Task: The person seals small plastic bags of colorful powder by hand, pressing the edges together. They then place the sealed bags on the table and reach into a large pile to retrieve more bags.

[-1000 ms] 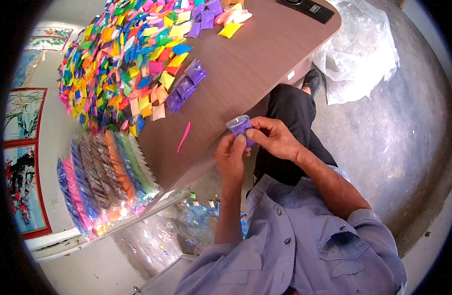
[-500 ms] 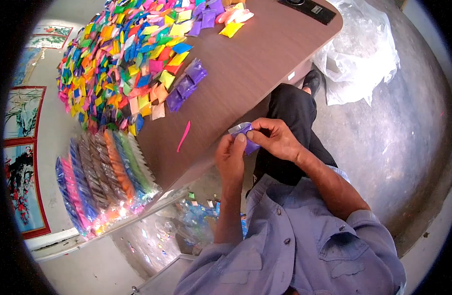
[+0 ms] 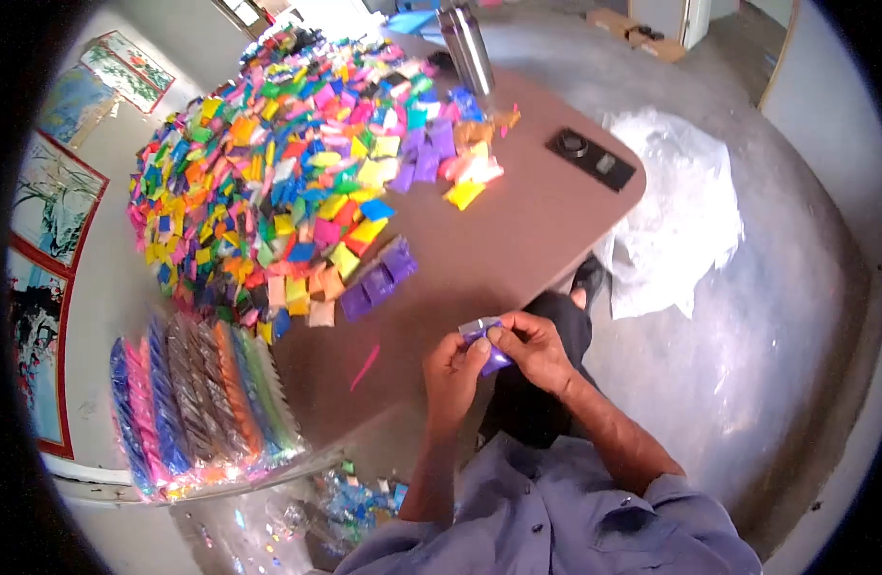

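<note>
My left hand (image 3: 451, 376) and my right hand (image 3: 537, 356) pinch a small purple packet (image 3: 496, 362) between thumbs and fingers, over my lap beside the table edge. A clear strip shows along the packet's top. Nearest on the table (image 3: 518, 216) is a thin pink strip (image 3: 365, 368). Beyond it lies a joined row of purple packets (image 3: 380, 281). A large heap of small packets in many colours (image 3: 259, 182) covers the table's left part.
Long clear-wrapped coloured bundles (image 3: 197, 398) stand at the table's left end. A steel bottle (image 3: 467, 50) and a black panel (image 3: 592, 159) are farther back. White plastic sheeting (image 3: 669, 216) lies on the floor at right. More packets (image 3: 359, 503) sit below the table.
The view has tilted upward, so the table, heap and hands appear lower and the steel bottle now shows. Both hands keep hold of the purple packet.
</note>
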